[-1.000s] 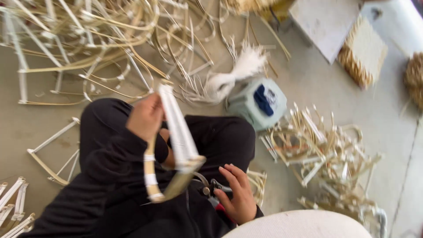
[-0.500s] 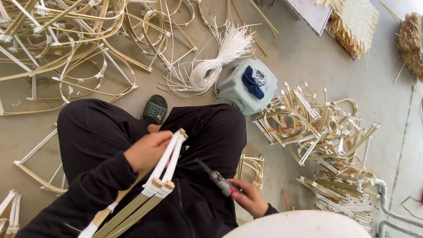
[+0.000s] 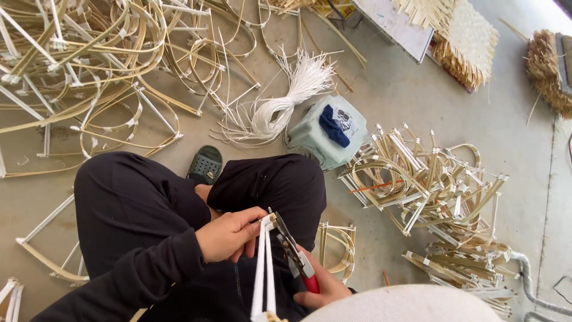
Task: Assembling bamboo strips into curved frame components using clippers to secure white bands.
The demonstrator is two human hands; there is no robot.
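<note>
Since half a second ago the frame [image 3: 263,268] has swung from a slant across the lap to nearly upright, and the cutters [image 3: 294,251] have come up from beside the knee to meet its top end. The left hand [image 3: 229,234] has its fingers [image 3: 253,216] clamped round the top of the frame, which is made of two pale strips bound side by side and runs down out of view at the bottom edge. The right hand [image 3: 322,287] has its fingers closed on the red handles of the one pair of cutters, whose dark tip touches the taped end of the frame just beside the left thumb. The person sits with black trousers and crossed legs on a grey concrete floor [image 3: 405,101], one green sandal [image 3: 205,165] showing at the knee. One pale stool [image 3: 325,138] with a blue cloth on it stands just past the knees, and one white bundle of cord [image 3: 286,98] lies beside it. There are two big heaps: a tangle of bent hoops [image 3: 89,71] at upper left and a stack of finished frames [image 3: 429,185] at right, too many to count. One loose hoop frame [image 3: 339,244] lies near the right knee. Two woven mats [image 3: 465,42] lie at the top, with a straw clump [image 3: 545,65] at the far right.
</note>
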